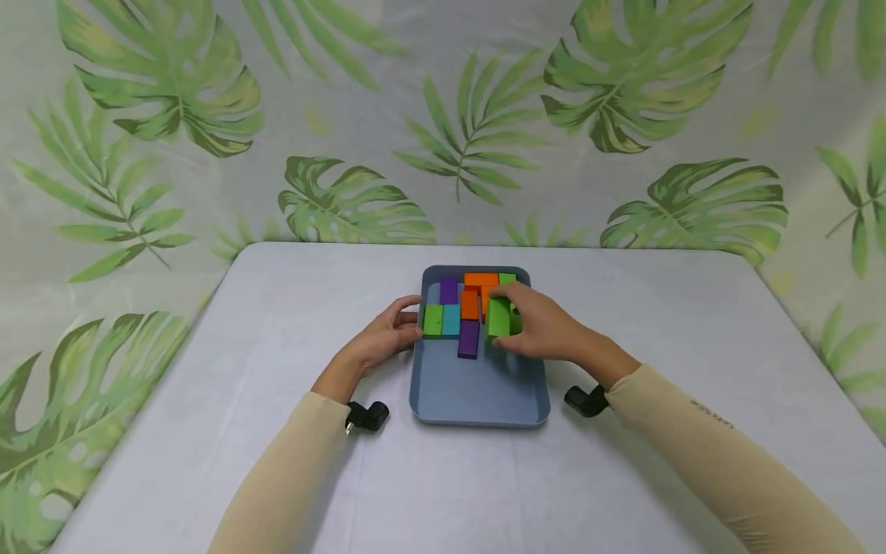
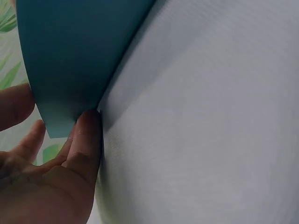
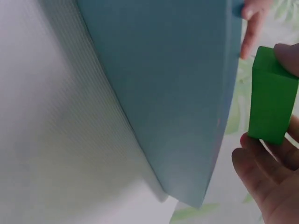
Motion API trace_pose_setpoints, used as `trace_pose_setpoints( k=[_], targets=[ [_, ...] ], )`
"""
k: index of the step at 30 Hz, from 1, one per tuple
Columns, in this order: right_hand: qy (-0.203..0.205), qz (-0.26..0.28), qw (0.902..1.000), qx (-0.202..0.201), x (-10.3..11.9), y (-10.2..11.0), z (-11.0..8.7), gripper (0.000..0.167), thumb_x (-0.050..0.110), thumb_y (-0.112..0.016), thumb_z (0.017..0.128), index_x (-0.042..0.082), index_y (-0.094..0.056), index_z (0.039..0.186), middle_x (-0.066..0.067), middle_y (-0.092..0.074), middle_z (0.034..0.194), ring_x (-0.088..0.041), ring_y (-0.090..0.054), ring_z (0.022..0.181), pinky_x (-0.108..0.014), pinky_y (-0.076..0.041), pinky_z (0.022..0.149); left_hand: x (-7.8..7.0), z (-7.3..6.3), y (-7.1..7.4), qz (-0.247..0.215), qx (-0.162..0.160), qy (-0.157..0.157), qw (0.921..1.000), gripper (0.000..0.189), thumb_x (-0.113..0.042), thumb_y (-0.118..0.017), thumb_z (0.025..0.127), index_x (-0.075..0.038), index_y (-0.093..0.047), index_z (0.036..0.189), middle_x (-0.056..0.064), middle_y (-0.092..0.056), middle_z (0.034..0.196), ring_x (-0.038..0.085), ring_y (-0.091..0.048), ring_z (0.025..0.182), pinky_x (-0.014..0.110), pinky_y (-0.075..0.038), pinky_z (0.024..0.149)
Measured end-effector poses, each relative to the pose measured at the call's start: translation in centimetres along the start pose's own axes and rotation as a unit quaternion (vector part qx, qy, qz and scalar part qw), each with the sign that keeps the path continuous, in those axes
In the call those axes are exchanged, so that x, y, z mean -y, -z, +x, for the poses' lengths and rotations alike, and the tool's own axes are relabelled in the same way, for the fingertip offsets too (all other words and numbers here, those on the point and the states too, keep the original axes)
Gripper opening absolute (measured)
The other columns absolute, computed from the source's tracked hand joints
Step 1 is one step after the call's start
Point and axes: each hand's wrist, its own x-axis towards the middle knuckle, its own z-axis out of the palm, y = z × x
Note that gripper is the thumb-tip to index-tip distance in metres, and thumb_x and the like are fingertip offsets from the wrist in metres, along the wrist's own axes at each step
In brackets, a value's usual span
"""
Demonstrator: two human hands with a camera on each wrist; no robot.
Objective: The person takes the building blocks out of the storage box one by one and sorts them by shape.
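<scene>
A pale grey backdrop (image 1: pixel 477 31) printed with green leaves (image 1: pixel 647 69) is extending behind and along both sides of a white table (image 1: pixel 325 288), whose far edge (image 1: pixel 360 245) is running straight between two rounded corners, while soft, diffuse light is falling across the tabletop and casting faint shadows (image 1: pixel 631 448).

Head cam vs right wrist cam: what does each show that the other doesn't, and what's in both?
Head only: the blocks lying in the tray, including purple, teal and orange ones, plus both sleeves.
Right wrist only: one outer tray wall broadside, and more of the right hand's fingertips.
Both: right hand holding a green block; left hand at the tray.
</scene>
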Motion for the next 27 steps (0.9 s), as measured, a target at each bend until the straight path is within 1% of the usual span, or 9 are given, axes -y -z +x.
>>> trace_pose_setpoints(
  k=[6,10,14,20,23,27],
  targets=[
    [0.025,-0.003,0.9996,-0.011,-0.2,0.9,-0.2,0.071,0.024,-0.077,0.083,0.005,-0.047,0.144,-0.014,-0.054,0.138,-0.028,-0.055,0.112,-0.048,-0.052,0.098,-0.1,-0.1,0.0,-0.003,0.002,0.003,1.0,0.068,0.0,-0.05,0.098,-0.017,-0.021,0.158,0.023,-0.037,0.154,0.035,-0.042,0.141,0.049,-0.039,0.116],
    [0.021,0.014,0.9995,-0.016,-0.5,1.6,-0.3,0.074,0.019,-0.078,0.083,0.002,-0.043,0.146,-0.017,-0.053,0.138,-0.03,-0.056,0.111,-0.049,-0.054,0.098,0.0,-0.1,0.1,0.001,0.006,0.006,1.0,0.068,-0.001,-0.049,0.1,-0.018,-0.02,0.158,0.022,-0.036,0.155,0.034,-0.041,0.142,0.049,-0.038,0.116],
    [0.016,0.034,0.999,-0.023,-0.8,2.3,-0.5,0.074,0.015,-0.079,0.082,0.001,-0.042,0.145,-0.018,-0.051,0.139,-0.031,-0.057,0.113,-0.051,-0.052,0.1,0.0,0.0,0.1,0.0,0.005,0.008,1.0,0.067,-0.001,-0.049,0.1,-0.019,-0.02,0.158,0.021,-0.035,0.155,0.034,-0.042,0.142,0.049,-0.038,0.117],
    [0.023,0.033,0.9988,-0.028,-1.5,3.5,-0.8,0.071,0.011,-0.08,0.08,-0.001,-0.046,0.142,-0.018,-0.051,0.139,-0.032,-0.054,0.118,-0.051,-0.051,0.101,-0.1,-0.1,0.0,0.002,0.006,0.004,1.0,0.067,-0.002,-0.048,0.101,-0.018,-0.019,0.158,0.022,-0.034,0.156,0.034,-0.041,0.142,0.049,-0.038,0.116],
    [0.021,0.03,0.9989,-0.029,-2.1,4.2,-0.8,0.07,0.011,-0.08,0.081,-0.001,-0.047,0.141,-0.019,-0.051,0.14,-0.034,-0.054,0.119,-0.053,-0.051,0.1,-0.1,-0.2,0.0,0.003,0.005,0.009,0.9999,0.067,-0.002,-0.049,0.101,-0.019,-0.02,0.158,0.021,-0.033,0.157,0.034,-0.039,0.144,0.049,-0.037,0.117],
    [-0.005,0.035,0.999,-0.027,-3.4,5.0,-0.9,0.07,0.009,-0.078,0.082,0.0,-0.044,0.143,-0.02,-0.05,0.14,-0.037,-0.054,0.12,-0.054,-0.05,0.101,-0.1,-0.3,0.0,0.004,0.007,0.009,0.9999,0.067,-0.002,-0.049,0.101,-0.019,-0.019,0.158,0.021,-0.032,0.157,0.034,-0.038,0.145,0.049,-0.036,0.118]
  ],
)
